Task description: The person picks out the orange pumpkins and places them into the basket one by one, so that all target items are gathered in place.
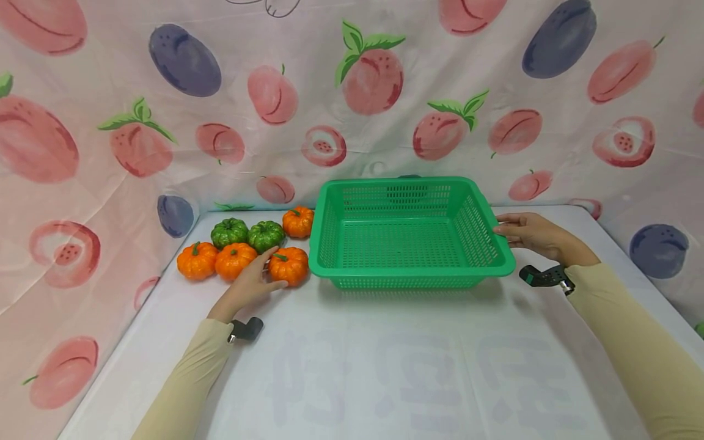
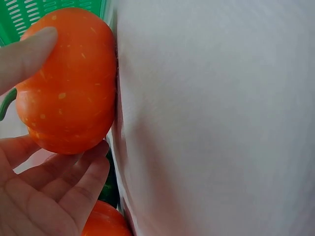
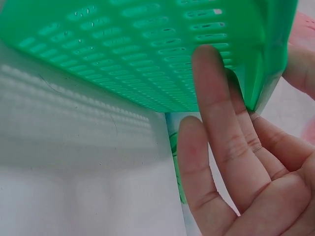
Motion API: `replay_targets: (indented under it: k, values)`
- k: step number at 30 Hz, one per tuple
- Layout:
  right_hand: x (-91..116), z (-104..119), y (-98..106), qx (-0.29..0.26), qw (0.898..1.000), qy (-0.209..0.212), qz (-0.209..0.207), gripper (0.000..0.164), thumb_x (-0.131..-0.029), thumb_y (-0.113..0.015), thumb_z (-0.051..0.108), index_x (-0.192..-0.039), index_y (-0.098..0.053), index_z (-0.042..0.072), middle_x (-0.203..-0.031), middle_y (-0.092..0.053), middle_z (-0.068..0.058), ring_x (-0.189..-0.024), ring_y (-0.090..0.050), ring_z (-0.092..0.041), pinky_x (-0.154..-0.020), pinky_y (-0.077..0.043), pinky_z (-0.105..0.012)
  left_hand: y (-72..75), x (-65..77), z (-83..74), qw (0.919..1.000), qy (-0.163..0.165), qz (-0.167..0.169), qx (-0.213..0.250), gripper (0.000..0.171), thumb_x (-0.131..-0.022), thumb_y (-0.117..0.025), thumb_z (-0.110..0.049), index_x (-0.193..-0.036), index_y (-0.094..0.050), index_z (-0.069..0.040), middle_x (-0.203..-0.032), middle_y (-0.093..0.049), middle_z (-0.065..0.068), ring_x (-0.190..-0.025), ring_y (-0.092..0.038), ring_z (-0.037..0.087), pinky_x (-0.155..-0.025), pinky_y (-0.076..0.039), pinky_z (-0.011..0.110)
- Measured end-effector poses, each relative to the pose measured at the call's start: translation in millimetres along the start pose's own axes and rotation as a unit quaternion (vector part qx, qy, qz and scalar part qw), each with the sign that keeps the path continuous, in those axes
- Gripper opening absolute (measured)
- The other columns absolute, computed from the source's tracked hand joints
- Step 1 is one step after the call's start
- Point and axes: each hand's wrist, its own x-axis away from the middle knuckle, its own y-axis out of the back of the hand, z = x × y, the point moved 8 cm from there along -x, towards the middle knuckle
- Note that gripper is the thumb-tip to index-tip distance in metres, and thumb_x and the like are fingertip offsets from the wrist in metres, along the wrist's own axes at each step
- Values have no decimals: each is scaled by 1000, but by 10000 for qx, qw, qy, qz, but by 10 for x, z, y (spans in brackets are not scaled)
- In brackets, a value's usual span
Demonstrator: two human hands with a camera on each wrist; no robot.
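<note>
The left hand [image 1: 250, 284] pinches an orange pumpkin [image 1: 291, 269] between thumb and fingers, two green pumpkins [image 1: 266, 236] just beyond that hand. The right hand [image 1: 538, 235] grips the green basket [image 1: 412, 272] by its rim, at that hand's left.

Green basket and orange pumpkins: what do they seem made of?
The basket looks like moulded plastic, smooth and slightly shiny, with slotted walls. The orange pumpkins have glossy, flecked skins; perhaps painted foam or plastic, but their insides are hidden.
</note>
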Motion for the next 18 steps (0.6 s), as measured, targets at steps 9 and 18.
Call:
replay_targets:
  k: [9, 18]
  values:
    - [0, 5, 5, 89, 10000, 7, -29, 67, -98, -50, 27, -145, -20, -10, -96, -62, 24, -90, -63, 3, -82, -53, -16, 5, -5, -3, 10000, 26, 7, -69, 84, -86, -68, -28, -150, -19, -4, -149, -28, 28, -127, -42, 45, -106, -36, 56]
    - [0, 2, 2, 58, 10000, -1, -21, 66, -98, -50, 26, -145, -20, -10, -95, -62, 25, -90, -64, 4, -81, -52, -15, -9, -14, 3, 10000, 58, 40, -43, 85, -86, -68, -33, -150, -19, -7, -150, -28, 27, -128, -41, 44, -107, -35, 56]
